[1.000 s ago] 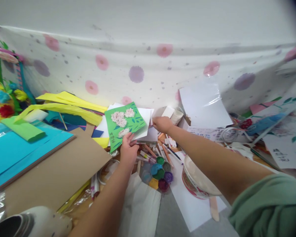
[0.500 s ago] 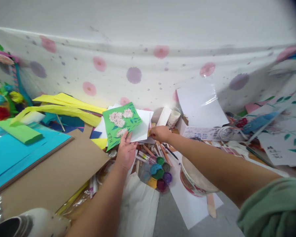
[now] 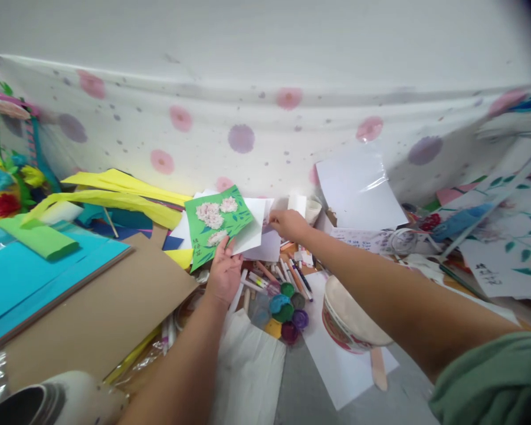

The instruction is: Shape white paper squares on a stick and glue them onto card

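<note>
My left hand (image 3: 223, 273) grips the lower edge of a green card (image 3: 216, 223) decorated with white paper flowers and dark leaves. The card rests on top of a few white sheets (image 3: 255, 231), which the same hand holds up. My right hand (image 3: 289, 224) is closed in a pinch on the right edge of those white sheets. Loose marker pens (image 3: 283, 273) lie on the table just below both hands.
A round paint palette (image 3: 285, 306) and a patterned bowl (image 3: 353, 317) lie near my right arm. Brown cardboard (image 3: 97, 307), blue paper (image 3: 35, 274) and yellow sheets (image 3: 119, 190) cover the left. A paper cup (image 3: 311, 210) and a glossy white sheet (image 3: 358, 192) stand behind.
My right hand slid slightly along the edge of the white sheets, dipping and then rising again. The left hand and green card stayed almost still.
</note>
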`<state>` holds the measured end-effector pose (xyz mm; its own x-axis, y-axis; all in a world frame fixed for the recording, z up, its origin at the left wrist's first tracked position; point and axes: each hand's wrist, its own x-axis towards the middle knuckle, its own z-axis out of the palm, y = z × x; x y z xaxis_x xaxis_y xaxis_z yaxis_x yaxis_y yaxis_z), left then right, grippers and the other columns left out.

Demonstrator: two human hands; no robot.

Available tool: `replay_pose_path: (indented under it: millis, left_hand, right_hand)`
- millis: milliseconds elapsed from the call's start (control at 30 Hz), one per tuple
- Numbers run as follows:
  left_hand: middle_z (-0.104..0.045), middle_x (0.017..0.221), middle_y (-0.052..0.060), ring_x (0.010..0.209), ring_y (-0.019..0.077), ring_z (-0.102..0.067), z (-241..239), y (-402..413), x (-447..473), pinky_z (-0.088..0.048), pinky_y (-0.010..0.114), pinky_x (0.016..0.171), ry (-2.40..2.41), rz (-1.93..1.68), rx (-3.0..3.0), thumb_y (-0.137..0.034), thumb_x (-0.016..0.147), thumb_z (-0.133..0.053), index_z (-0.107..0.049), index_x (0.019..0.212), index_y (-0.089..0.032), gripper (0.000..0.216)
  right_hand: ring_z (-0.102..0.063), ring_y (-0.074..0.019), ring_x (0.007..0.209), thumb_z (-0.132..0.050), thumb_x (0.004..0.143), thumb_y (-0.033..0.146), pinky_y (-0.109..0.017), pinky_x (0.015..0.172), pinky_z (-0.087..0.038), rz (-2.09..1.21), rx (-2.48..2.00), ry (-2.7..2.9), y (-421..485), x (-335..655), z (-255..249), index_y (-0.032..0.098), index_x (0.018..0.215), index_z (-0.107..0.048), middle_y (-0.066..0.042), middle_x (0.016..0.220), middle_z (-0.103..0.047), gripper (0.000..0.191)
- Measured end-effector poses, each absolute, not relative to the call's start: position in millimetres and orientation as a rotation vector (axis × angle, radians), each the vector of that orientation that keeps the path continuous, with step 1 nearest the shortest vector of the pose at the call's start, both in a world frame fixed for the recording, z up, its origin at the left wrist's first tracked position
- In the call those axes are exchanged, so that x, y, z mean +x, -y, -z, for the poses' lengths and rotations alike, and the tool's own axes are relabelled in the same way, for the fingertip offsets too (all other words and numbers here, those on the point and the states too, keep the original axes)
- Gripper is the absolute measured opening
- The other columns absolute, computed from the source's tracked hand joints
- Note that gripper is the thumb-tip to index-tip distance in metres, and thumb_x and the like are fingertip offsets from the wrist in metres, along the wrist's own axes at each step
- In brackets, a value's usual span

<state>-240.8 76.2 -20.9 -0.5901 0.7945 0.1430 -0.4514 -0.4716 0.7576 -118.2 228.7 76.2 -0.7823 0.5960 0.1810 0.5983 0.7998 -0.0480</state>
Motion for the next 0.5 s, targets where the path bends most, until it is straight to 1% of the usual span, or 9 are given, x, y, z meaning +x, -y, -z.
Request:
replay_pose_path:
  millis: [100,167,267,333,433,500]
  left_hand:
    - [-0.047,0.141,0.005,0.111,0.0197,-0.056,24,-76,-244,-0.042,0.035,0.096,-0.881,-2.111,0.644,-0.010,0.064,-0.059,-0.053,0.122,-0.025,0.060]
    - [-0.048,0.139,0.007,0.110,0.0219,-0.056,24,-76,-245,-0.043,0.040,0.095,-0.879,-2.114,0.653,-0.015,0.074,-0.062,-0.052,0.124,-0.022,0.051]
    - [-0.051,0.133,0.009,0.109,0.0244,-0.056,24,-76,-246,-0.045,0.045,0.092,-0.879,-2.119,0.657,-0.026,0.086,-0.060,-0.051,0.125,-0.019,0.041]
    - [-0.053,0.130,0.009,0.108,0.0244,-0.057,23,-77,-247,-0.047,0.045,0.090,-0.886,-2.126,0.651,-0.028,0.089,-0.058,-0.051,0.126,-0.019,0.039]
    - [-0.054,0.127,0.010,0.105,0.0242,-0.058,23,-77,-249,-0.050,0.045,0.087,-0.922,-2.119,0.633,-0.030,0.091,-0.057,-0.052,0.125,-0.018,0.037]
    - [-0.056,0.124,0.010,0.102,0.0237,-0.060,25,-78,-251,-0.052,0.044,0.085,-0.978,-2.098,0.617,-0.030,0.091,-0.056,-0.052,0.124,-0.017,0.035]
  right_hand:
    - [-0.062,-0.0200,0.097,-0.055,0.093,0.031,-0.040,0.081,-0.054,-0.064,-0.926,2.712,-230,-114,-103,0.016,0.117,-0.057,-0.008,0.116,-0.060,0.028]
    - [-0.062,-0.0193,0.094,-0.055,0.093,0.031,-0.039,0.079,-0.054,-0.113,-0.895,2.648,-232,-108,-123,0.016,0.117,-0.057,-0.008,0.114,-0.060,0.028]
    - [-0.063,-0.0181,0.089,-0.055,0.093,0.032,-0.037,0.076,-0.055,-0.147,-0.815,2.541,-232,-95,-152,0.014,0.113,-0.058,-0.007,0.109,-0.062,0.027]
    - [-0.064,-0.0163,0.082,-0.057,0.092,0.029,-0.036,0.075,-0.054,-0.149,-0.754,2.449,-232,-84,-172,0.013,0.105,-0.061,-0.004,0.097,-0.065,0.021]
    - [-0.066,-0.0140,0.071,-0.061,0.085,0.014,-0.032,0.076,-0.052,-0.161,-0.649,2.273,-231,-61,-204,0.015,0.085,-0.064,0.002,0.071,-0.066,0.003]
    - [-0.066,-0.0133,0.067,-0.059,0.082,0.008,-0.029,0.071,-0.052,-0.193,-0.582,2.122,-228,-38,-228,0.017,0.081,-0.061,0.003,0.067,-0.066,0.009]
